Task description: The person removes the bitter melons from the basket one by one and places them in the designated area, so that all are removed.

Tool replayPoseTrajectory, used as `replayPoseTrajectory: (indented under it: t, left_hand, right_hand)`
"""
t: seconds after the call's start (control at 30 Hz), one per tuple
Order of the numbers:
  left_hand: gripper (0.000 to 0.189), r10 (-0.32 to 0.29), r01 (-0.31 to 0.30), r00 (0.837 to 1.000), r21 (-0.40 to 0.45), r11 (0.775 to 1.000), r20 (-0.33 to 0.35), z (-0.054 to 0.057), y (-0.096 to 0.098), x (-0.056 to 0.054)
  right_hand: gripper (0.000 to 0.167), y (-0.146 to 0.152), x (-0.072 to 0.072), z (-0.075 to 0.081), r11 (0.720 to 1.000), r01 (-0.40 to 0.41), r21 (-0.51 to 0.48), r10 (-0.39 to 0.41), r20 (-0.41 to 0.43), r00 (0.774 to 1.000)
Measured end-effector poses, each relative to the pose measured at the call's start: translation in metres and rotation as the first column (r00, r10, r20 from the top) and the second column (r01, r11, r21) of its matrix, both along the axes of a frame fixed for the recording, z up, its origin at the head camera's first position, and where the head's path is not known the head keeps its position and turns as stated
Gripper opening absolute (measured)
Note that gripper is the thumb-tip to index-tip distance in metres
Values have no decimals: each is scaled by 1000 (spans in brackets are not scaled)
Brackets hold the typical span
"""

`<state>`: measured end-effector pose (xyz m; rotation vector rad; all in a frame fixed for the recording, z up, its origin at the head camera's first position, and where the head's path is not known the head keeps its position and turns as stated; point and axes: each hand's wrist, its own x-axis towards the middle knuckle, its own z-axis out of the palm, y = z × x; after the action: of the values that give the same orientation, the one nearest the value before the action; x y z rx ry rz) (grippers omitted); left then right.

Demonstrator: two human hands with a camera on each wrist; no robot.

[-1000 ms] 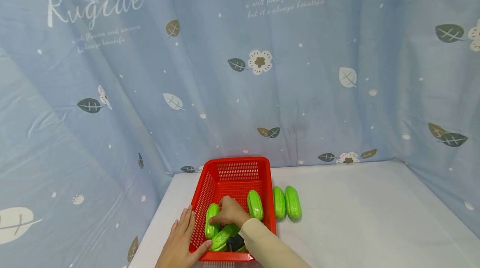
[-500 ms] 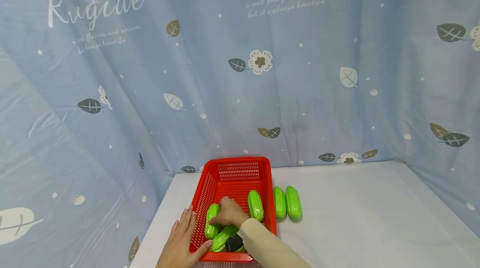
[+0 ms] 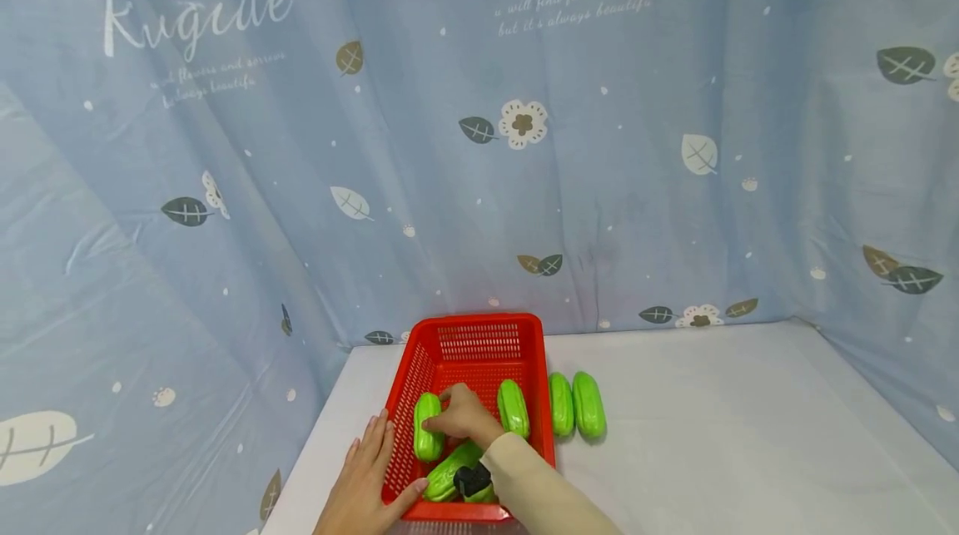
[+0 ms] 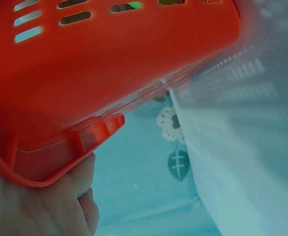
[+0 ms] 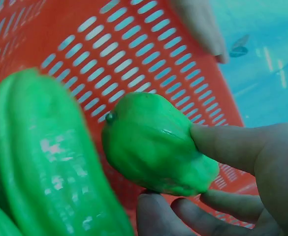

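My right hand [image 3: 466, 414] pinches a long bright-green ridged gourd [image 3: 428, 427] between thumb and fingers, at the left inside the red plastic basket [image 3: 541, 369]. Seen from the right wrist, this gourd [image 5: 148, 142] is held end-on, thumb on one side and fingers below. A second gourd [image 3: 454, 471] lies slanted near the basket's front, partly covered by my right wrist, and another [image 3: 513, 408] stands along the right wall. My left hand [image 3: 363, 477] rests with straight fingers on the basket's left rim, its thumb by the front corner; the rim [image 4: 55, 172] shows against it in the left wrist view.
Two more green gourds [image 3: 588, 406] lie side by side on the white table [image 3: 697, 435], just right of the basket. A blue patterned curtain [image 3: 419, 144] hangs behind the table and along its sides. A black device [image 3: 471, 481] sits at my right wrist.
The gourd in my right hand has shifted up and slightly away from the basket's front, and the hand has moved with it. My left hand stays on the rim.
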<state>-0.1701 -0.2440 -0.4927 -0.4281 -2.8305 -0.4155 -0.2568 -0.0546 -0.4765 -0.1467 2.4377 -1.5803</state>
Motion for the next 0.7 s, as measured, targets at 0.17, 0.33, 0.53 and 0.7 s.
replayPoseTrajectory:
  t: [0.17, 0.33, 0.53, 0.7]
  left_hand:
    - [95, 16, -16, 998, 8, 1000, 56, 2, 2, -2]
    - [97, 23, -23, 997, 2, 1000, 73, 2, 3, -3]
    - [97, 12, -12, 998, 4, 1000, 58, 2, 3, -1]
    - [97, 15, -16, 998, 18, 1000, 61, 2, 1, 1]
  right_hand:
    - [54, 6, -2, 8, 993, 27, -119, -24, 27, 999]
    - [51, 11, -2, 16, 969, 55, -243, -47, 41, 998]
    - [49, 17, 2, 25, 930, 65, -363, -39, 79, 996]
    - [47, 25, 7, 34, 888, 60, -456, -14, 103, 995]
